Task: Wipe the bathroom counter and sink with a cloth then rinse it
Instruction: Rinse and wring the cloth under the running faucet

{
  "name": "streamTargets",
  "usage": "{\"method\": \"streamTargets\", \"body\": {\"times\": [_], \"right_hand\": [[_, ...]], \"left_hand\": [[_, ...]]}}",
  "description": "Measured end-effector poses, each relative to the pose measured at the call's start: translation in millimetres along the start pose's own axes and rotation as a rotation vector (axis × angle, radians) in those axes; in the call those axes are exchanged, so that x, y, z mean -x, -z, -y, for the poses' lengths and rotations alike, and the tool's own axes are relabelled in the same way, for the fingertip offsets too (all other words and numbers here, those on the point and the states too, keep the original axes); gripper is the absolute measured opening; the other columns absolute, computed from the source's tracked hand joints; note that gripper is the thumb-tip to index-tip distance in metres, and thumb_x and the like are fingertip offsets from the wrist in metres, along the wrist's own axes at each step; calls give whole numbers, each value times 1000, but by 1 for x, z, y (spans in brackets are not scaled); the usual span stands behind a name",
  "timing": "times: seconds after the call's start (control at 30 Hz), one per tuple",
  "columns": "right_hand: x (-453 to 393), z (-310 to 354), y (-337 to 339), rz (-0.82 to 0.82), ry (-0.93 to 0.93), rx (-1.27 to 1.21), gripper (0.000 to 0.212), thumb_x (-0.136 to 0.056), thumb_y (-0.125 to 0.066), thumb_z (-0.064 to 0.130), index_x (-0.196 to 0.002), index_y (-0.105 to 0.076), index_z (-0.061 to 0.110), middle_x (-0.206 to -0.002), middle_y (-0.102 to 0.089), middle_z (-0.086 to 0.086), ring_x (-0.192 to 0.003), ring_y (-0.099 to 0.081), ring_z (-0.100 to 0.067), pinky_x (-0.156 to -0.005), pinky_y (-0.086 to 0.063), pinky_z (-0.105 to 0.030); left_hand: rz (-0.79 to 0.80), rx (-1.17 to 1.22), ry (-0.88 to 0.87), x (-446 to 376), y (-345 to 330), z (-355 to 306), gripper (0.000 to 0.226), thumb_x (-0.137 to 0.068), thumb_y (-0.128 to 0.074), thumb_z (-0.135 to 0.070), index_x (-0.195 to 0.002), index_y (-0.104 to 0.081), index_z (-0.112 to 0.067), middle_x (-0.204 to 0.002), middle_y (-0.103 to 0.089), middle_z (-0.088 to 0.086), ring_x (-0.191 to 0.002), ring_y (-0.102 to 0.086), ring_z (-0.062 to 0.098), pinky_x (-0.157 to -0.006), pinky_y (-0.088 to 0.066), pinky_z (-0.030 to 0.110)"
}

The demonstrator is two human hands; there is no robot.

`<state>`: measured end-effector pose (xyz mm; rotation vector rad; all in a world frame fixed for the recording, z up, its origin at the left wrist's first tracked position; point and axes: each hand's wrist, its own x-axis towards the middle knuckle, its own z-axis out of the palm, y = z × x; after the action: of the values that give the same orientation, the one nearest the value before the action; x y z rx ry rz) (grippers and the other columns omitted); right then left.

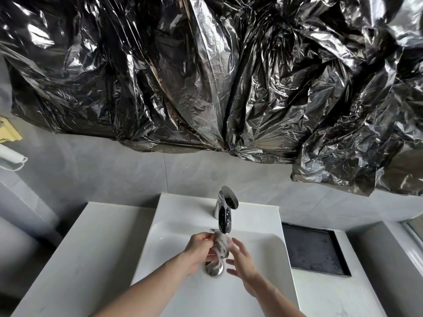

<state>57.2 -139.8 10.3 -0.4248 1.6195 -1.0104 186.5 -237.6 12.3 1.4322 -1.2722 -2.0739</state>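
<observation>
at lower centre, the left hand (198, 250) pinches a bunched grey-white cloth (220, 247) under the chrome tap spout (224, 217) (apparently for rinsing), while the right hand (243, 263) hovers beside it, fingers spread.

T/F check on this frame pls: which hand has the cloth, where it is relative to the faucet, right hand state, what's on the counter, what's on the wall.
1. The left hand grips the cloth. True.
2. The cloth is held under the faucet spout, over the sink basin. True.
3. The right hand is clenched around the cloth. False: its fingers are spread open beside the cloth.
4. The cloth lies flat on the counter left of the sink. False: that stretch of counter holds nothing visible.
5. Black plastic sheeting covers the wall above the sink. True.
</observation>
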Motion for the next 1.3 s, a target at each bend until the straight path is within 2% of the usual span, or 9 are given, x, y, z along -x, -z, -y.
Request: {"method": "streamTargets", "body": {"times": [0.07, 0.17, 0.33, 0.4, 0.57, 0.73, 0.93, 1.1, 1.3], "right_hand": [[1, -1, -4, 103, -36, -30, 73, -80, -47, 86, -122, -70, 32, -121, -73, 4, -110, -67, -20, -94, -54, -39], [0, 2, -14, 215, -36, -240, 60, -103, -39, 61, -109, -80, 18, -93, -76, -3, -90, -71, -21, -102, -51, -47], [-2, 15, -14, 158, -8, -144, 13, -87, -66, 22, -97, -66, 14, -75, -49, -4, -64, -46, -15, -62, -43, -29], [-4, 17, -8, 172, 14, -11, 9, -83, -60, 6, -90, -57, 11, -67, -38, -4, -57, -32, -14, -58, -19, -31], [-10, 24, -7, 169, -14, 234, 25, -75, -62, -10, -77, -65, 15, -55, -43, 4, -47, -29, -9, -52, -14, -28], [-14, 34, -18, 126, 107, 592, 16, -67, -53, 7, -67, -62, 20, -52, -56, 16, -46, -47, 3, -49, -38, -17], [-25, 25, -19, 82, 317, 931, 18, -64, -34, 12, -64, -44, 27, -79, -62, 8, -77, -55, -18, -73, -43, -28], [-23, 17, -15, -56, 336, 878, 26, -73, -55, 11, -97, -53, 21, -102, -59, 0, -90, -55, -19, -79, -47, -29], [-18, 14, 6, -15, 366, 776, 40, -69, -85, 26, -91, -52, 21, -71, -55, 14, -59, -48, -1, -55, -38, -15]], "left_hand": [[30, 42, 22, 3, -3, 1, 21, -102, -59, -24, -111, -68, -7, -92, -78, 18, -82, -76, 29, -77, -62, 40], [38, -107, -32, 4, 1, 7, 25, -93, -69, -39, -104, -74, -17, -91, -78, 11, -84, -77, 27, -82, -63, 43], [-85, -663, -316, -4, 21, 7, 24, -91, -59, -14, -97, -78, -28, -96, -67, -16, -82, -65, 7, -90, -52, 25], [-150, -780, -398, -2, 30, 6, 33, -88, -56, -10, -104, -68, -35, -107, -56, -18, -83, -61, 4, -90, -50, 25], [87, -1001, -538, 7, 27, 1, 39, -94, -56, -31, -132, -53, -41, -130, -53, -28, -104, -58, -2, -93, -46, 17], [-26, -895, -483, -7, 24, -5, 20, -86, -56, -23, -90, -62, -42, -90, -71, -16, -74, -62, 3, -78, -55, 26], [-74, -924, -312, -18, 24, -9, 16, -80, -48, -32, -91, -58, -28, -80, -74, -7, -67, -71, 23, -67, -59, 40], [-49, -664, -104, -11, 9, -13, 27, -97, -48, -32, -82, -62, -14, -77, -75, 7, -60, -74, 24, -52, -57, 31], [-17, -361, 6, -7, 14, -9, 46, -100, -52, -50, -97, -71, -8, -82, -78, 11, -66, -74, 20, -62, -59, 31]]}}
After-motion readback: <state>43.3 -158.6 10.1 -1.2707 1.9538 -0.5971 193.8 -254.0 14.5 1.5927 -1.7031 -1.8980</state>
